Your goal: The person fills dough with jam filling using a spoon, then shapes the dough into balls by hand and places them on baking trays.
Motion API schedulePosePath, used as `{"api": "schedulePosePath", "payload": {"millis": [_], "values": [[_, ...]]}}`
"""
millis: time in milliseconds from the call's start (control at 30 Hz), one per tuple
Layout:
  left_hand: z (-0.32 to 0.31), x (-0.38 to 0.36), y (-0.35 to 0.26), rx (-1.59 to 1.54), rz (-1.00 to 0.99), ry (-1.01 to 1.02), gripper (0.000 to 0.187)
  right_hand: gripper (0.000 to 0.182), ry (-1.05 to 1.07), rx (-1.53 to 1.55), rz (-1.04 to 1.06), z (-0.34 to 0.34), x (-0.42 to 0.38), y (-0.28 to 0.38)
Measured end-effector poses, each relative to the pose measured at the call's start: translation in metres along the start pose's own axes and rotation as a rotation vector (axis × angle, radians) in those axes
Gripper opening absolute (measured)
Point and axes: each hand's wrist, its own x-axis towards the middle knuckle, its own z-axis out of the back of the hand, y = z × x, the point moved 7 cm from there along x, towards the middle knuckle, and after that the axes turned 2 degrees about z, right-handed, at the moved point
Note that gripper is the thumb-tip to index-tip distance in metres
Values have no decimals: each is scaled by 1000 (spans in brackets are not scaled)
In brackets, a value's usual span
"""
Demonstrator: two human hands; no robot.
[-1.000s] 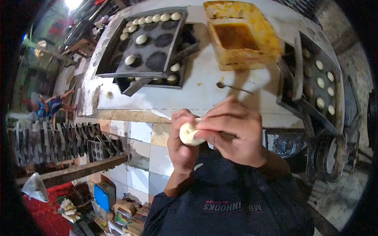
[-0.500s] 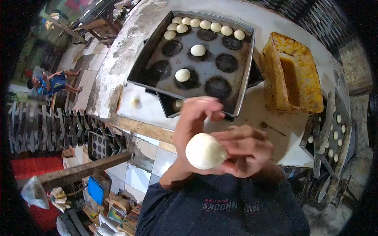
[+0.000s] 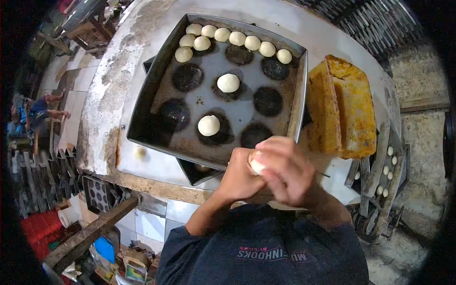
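My left hand [image 3: 241, 176] is wrapped round a piece of white dough [image 3: 257, 164], most of which is hidden in the fist. Against the part that pokes out, my right hand [image 3: 289, 170] curls its fingers, slightly smeared by motion. Both hands are over the near edge of a dark metal tray [image 3: 156, 85]. On the tray, a row of several dough balls [image 3: 251, 42] lines the far side and far left corner. Two more sit apart from it: one dough ball [image 3: 228, 83] near the middle and another dough ball [image 3: 209, 125] closer to me.
A yellow-stained tub [image 3: 355, 114] stands right of the tray. Under the tray, another metal tray [image 3: 190, 172] sticks out beside a small dough lump [image 3: 139, 152] on the white tabletop [image 3: 159, 164]. Further trays with dough balls [image 3: 385, 169] are at the right. A person [image 3: 40, 111] is at far left.
My hands have moved away from my body, towards the tray's near edge. The large round of dough that bulged towards the camera now shows only as a small part between the hands.
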Motion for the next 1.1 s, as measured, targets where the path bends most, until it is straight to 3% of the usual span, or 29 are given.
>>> {"api": "schedulePosePath", "payload": {"millis": [67,133,200,233,267,300,333,367,433,467,500,533,567,600,633,733,767,833,867,900,967,1000,1033,1100], "values": [[9,12,-19,40,13,42,36,18,-83,149,-103,8,9,-42],[40,10,-22,58,149,-168,45,23,-99,-34,-263,15,22,-90],[74,14,-25,96,223,-247,48,34,-37,-177,-313,-3,31,-140],[92,17,-19,158,76,-305,47,52,163,-318,-276,-22,24,-159],[107,22,-33,237,41,-389,43,52,155,-316,-273,-24,20,-163],[125,27,-36,270,-49,-455,36,60,276,-405,-251,-34,14,-162],[140,34,-45,514,3,-437,35,68,398,-494,-223,-42,9,-161],[153,46,-49,705,-67,-439,37,78,467,-470,-230,-42,8,-159],[173,75,-39,754,50,-402,35,79,425,-532,-244,-36,13,-150],[182,96,-27,855,233,-282,34,80,389,-602,-269,-29,16,-145],[184,117,-22,994,324,-159,37,75,256,-525,-281,-19,22,-132],[195,138,0,1228,278,-163,44,75,238,-522,-266,-15,23,-118],[202,155,15,1266,426,-85,54,69,125,-349,-252,-7,22,-101],[205,166,28,1314,555,-122,58,63,11,-178,-235,1,18,-85],[207,174,41,1318,578,-161,60,52,29,-189,-200,1,10,-69],[206,181,49,1128,599,-442,54,45,-32,10,-125,6,-15,-27],[196,179,47,1143,573,-428,54,43,-74,35,-127,10,-29,-22],[166,169,24,1216,173,-508,46,42,-146,80,-174,24,-59,-21],[143,154,2,1082,6,-600,38,41,-192,139,-215,32,-75,-21],[116,136,-16,1024,-164,-565,35,41,-258,28,-180,48,-83,-18],[46,84,-44,563,-253,-352,18,34,-358,409,-448,51,-111,-35],[4,56,-55,283,-371,-282,23,31,-391,580,-582,48,-125,-43],[-37,23,-62,115,-286,-191,39,26,-326,687,-639,41,-138,-47],[-101,-24,-88,319,-408,104,78,26,-396,768,-581,51,-161,-42]]}}
